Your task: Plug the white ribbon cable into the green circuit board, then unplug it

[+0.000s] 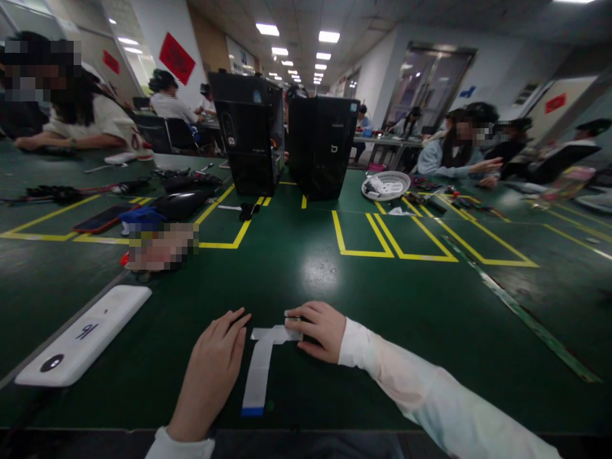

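Observation:
On the green table right in front of me lies a flat white ribbon cable [258, 370] in an L-like shape, with a blue strip across its near end. My left hand [217, 357] rests just left of it, fingers stretched out, holding nothing. From the other side, my right hand [320, 328] lies with its fingers extended over the cable's right end. Those fingertips touch the cable and cover that end, and the thumb is apart from them.
A white power-bank-like device [86, 338] lies at left. Two black computer cases [320, 146] stand at the back. A white basket [386, 186], a blue tool [143, 220], cables [52, 193] and a green strip [526, 312] lie around. Several people sit at tables beyond.

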### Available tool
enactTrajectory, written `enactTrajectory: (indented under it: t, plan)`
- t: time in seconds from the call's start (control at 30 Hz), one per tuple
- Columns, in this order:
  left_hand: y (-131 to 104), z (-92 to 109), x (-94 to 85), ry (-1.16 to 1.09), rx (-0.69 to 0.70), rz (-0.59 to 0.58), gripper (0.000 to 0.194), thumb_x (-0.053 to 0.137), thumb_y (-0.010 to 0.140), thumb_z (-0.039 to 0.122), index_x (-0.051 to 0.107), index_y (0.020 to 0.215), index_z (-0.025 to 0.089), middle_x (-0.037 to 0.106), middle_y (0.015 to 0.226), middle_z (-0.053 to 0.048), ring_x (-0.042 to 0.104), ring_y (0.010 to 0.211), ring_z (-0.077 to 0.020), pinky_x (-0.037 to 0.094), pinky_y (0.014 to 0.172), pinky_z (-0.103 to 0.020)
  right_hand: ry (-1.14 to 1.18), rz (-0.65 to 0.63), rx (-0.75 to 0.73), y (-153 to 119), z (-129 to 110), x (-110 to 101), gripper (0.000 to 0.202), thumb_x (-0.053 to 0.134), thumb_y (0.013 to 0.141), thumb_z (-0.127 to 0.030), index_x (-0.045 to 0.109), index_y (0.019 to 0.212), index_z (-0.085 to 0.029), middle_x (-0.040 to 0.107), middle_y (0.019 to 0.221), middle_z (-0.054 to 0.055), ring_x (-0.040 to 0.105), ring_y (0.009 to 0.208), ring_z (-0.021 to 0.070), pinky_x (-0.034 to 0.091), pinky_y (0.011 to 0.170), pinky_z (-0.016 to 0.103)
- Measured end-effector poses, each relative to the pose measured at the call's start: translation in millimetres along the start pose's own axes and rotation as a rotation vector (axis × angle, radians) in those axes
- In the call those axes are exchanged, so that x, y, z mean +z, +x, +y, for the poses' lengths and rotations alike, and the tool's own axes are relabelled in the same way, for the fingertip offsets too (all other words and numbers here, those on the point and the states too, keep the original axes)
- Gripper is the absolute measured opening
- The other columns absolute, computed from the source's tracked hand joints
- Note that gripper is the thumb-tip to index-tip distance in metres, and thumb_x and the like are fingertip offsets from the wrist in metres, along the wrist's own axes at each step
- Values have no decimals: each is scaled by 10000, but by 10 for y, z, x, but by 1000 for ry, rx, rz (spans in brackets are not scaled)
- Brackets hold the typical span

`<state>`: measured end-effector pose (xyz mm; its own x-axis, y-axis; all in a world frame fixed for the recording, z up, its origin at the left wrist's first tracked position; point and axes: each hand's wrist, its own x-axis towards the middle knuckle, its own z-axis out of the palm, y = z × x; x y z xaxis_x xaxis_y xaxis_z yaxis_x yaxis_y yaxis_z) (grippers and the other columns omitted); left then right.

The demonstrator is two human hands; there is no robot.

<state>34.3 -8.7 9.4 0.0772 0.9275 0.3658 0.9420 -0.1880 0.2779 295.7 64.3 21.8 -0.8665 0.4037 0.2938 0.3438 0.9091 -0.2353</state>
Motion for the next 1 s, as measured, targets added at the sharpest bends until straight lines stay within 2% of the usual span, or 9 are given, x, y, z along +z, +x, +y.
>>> enactTrajectory:
  t: [0.23,0.43,0.5,0.57,0.67,0.73,0.8,0.9,1.0]
  plan:
    - [24,-13,10,17,11,-15,440,334,971,375,646,1214,181,637,1287,-92,556,1223,-252,447,1052,-469,35,-17,-1,-9,-3,-46,507,551,865,-388,522,1318,-162,542,1358,123,499,1161,260,452,936,433]
    - [26,-26,24,14,21,-30,441,336,975,376,612,1267,196,610,1337,-83,536,1253,-255,436,1057,-476,67,-5,-42,-23,-27,-1,536,534,881,-421,501,1349,-160,530,1375,128,491,1191,254,439,960,433]
    - [25,-25,26,10,19,-35,444,333,976,384,609,1271,199,607,1343,-78,533,1261,-254,430,1064,-482,121,49,-66,-60,74,31,539,497,910,-440,480,1371,-161,508,1396,133,481,1225,236,436,983,416]
    - [24,-20,27,11,9,-42,453,324,978,396,612,1268,202,609,1344,-73,533,1263,-254,424,1069,-487,137,148,-22,-158,317,25,505,439,947,-437,483,1373,-169,501,1396,141,477,1245,222,433,1006,409]
    - [23,-13,33,16,4,-47,469,320,977,421,613,1269,199,605,1350,-73,529,1270,-257,412,1081,-491,-36,291,258,-486,911,-126,428,398,966,-420,577,1282,-194,534,1337,151,493,1226,254,418,1023,476]
    - [22,-13,39,20,14,-47,483,323,974,440,608,1276,194,600,1357,-76,521,1279,-262,404,1088,-495,-226,357,561,-836,1331,-324,408,445,928,-427,642,1197,-191,539,1318,155,482,1231,296,393,1042,517]
    - [18,-17,45,24,24,-47,493,323,972,454,603,1282,191,596,1361,-78,517,1283,-266,402,1089,-501,-405,373,942,-1260,1637,-559,421,482,890,-391,650,1200,-160,506,1363,167,417,1293,340,341,1073,537]
    - [10,-19,49,32,24,-51,496,325,971,462,596,1291,197,593,1366,-79,511,1290,-267,403,1087,-506,-577,351,1547,-1904,1779,-876,546,400,922,-415,543,1345,-100,354,1505,183,257,1397,347,238,1114,531]
    - [6,-19,49,43,19,-57,501,327,969,464,588,1301,195,590,1369,-83,507,1295,-271,405,1086,-509,-580,382,1815,-2399,1663,-1088,644,301,942,-422,469,1374,25,306,1482,306,219,1388,427,229,1060,605]
